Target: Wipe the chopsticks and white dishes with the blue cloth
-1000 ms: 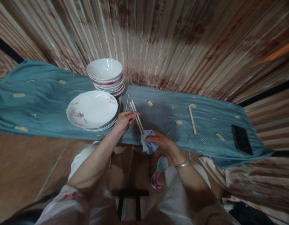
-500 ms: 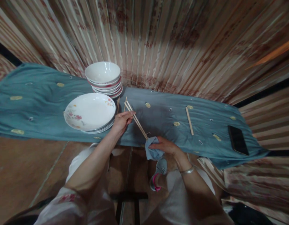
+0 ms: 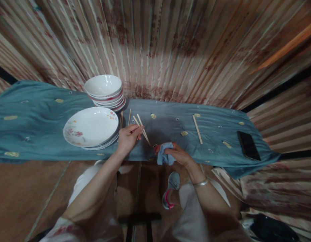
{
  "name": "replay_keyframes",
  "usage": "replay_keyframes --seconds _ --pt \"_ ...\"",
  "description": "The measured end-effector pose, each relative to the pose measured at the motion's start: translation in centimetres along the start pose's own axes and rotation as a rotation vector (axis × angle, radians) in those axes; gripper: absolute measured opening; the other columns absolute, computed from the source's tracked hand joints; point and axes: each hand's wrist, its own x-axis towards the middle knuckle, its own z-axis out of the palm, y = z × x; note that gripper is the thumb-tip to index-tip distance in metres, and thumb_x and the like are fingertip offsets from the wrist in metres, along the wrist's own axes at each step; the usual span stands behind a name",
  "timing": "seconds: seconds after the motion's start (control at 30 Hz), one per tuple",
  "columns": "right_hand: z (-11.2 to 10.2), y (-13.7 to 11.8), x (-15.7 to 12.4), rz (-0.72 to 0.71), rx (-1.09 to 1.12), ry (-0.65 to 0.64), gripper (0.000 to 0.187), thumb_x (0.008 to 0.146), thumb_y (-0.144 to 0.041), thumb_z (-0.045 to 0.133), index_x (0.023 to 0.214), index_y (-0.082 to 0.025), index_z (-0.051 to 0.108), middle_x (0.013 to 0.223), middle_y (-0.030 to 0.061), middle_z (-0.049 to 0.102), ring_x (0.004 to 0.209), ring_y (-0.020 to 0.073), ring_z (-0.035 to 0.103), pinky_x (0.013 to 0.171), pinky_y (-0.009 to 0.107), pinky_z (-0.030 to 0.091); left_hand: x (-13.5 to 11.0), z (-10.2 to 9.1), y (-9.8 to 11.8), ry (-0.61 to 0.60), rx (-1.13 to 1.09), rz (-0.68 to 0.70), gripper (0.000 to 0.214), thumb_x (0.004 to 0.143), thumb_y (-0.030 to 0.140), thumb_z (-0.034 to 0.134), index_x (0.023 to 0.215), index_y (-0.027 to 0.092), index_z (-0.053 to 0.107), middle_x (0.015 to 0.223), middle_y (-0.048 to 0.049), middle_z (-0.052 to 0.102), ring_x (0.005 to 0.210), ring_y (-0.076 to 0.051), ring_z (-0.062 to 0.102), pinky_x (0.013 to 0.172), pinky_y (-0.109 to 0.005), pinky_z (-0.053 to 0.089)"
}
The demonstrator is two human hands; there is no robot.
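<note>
Head view: The left hand [image 3: 130, 136] is holding a pair of chopsticks [image 3: 146, 135] over the worktop [image 3: 168, 126], its fingers clamping on the sticks toward their upper ends. The right hand [image 3: 180, 155] is gripping a blue cloth [image 3: 165, 155], its fingers clamping on the folds. The lower chopstick ends are pointing at the right fingertips; whether they are touching the cloth cannot be told. A plate stack [image 3: 91, 127] is standing beside the left hand, with a bowl stack [image 3: 103, 86] behind it. Loose chopsticks [image 3: 129, 117] are lying near both stacks. A light wooden piece [image 3: 197, 129] is lying well apart, toward a phone [image 3: 248, 145].

Step in hand: the hands are apparently wiping the chopsticks. The next move is probably calling for a firm left pinch and for cloth folds enclosing the lower ends.
</note>
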Motion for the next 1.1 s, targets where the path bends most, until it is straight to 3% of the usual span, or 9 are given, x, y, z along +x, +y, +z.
replay_keyframes --seconds 0.17,0.33,0.53,0.73,0.9,1.1 --pt "-0.3 -1.1 0.1 -0.177 0.087 -0.003 0.024 0.069 -0.035 0.060 0.071 -0.015 0.072 0.079 0.0043 0.069 0.055 0.0091 0.050 0.051 0.021 0.040 -1.8 1.2 2.8 -0.158 0.269 0.335 0.025 0.087 0.034 0.057 0.073 0.017 0.069 0.061 0.0006 0.059 0.052 -0.009 0.055 0.054 -0.021 0.044" --pt "-1.1 -1.9 -0.2 -0.185 0.098 0.050 0.045 0.076 -0.057 0.058 0.088 -0.016 0.072 0.071 0.0049 0.068 0.043 0.0070 0.040 0.039 0.020 0.026 -2.5 1.9 2.9 -0.279 0.587 0.631 0.029 0.095 0.031 0.043 0.091 0.016 0.068 0.076 -0.0028 0.063 0.066 -0.010 0.059 0.061 -0.020 0.046" --pt "-2.0 -3.2 -1.7 -0.233 -0.061 0.262 0.048 0.069 -0.060 0.067 0.085 -0.015 0.070 0.066 0.0037 0.066 0.045 0.0077 0.041 0.039 0.021 0.027 -2.8 3.8 2.2 -0.489 1.011 0.641 0.028 0.096 0.021 0.037 0.087 0.017 0.064 0.073 -0.0010 0.055 0.063 -0.011 0.055 0.054 -0.020 0.039" --pt "-3.5 -4.1 -3.4 -0.172 -0.424 0.231 0.049 0.071 -0.064 0.063 0.062 -0.016 0.066 0.045 -0.0039 0.045 0.044 0.0073 0.036 0.041 0.021 0.026 -2.2 6.5 3.0 -0.711 1.137 0.627 0.022 0.090 0.010 0.041 0.090 0.014 0.062 0.081 -0.0058 0.058 0.069 -0.016 0.059 0.058 -0.025 0.042" --pt "-4.8 -3.6 -3.8 -0.159 -0.465 0.225 0.044 0.066 -0.059 0.069 0.058 -0.016 0.064 0.050 -0.0016 0.053 0.048 0.0081 0.038 0.045 0.023 0.030 -1.4 8.5 2.9 -0.758 1.065 0.533 0.022 0.090 0.011 0.041 0.086 0.013 0.062 0.086 -0.0089 0.061 0.073 -0.019 0.062 0.065 -0.028 0.045" --pt "-6.8 -1.4 -3.1 -0.159 -0.522 0.492 0.040 0.068 -0.056 0.063 0.058 -0.017 0.062 0.049 -0.0032 0.050 0.048 0.0094 0.039 0.048 0.023 0.030 0.0 11.7 1.7 -0.726 0.992 0.450 0.024 0.091 0.015 0.039 0.089 0.014 0.063 0.094 -0.0101 0.063 0.086 -0.022 0.064 0.075 -0.030 0.048"
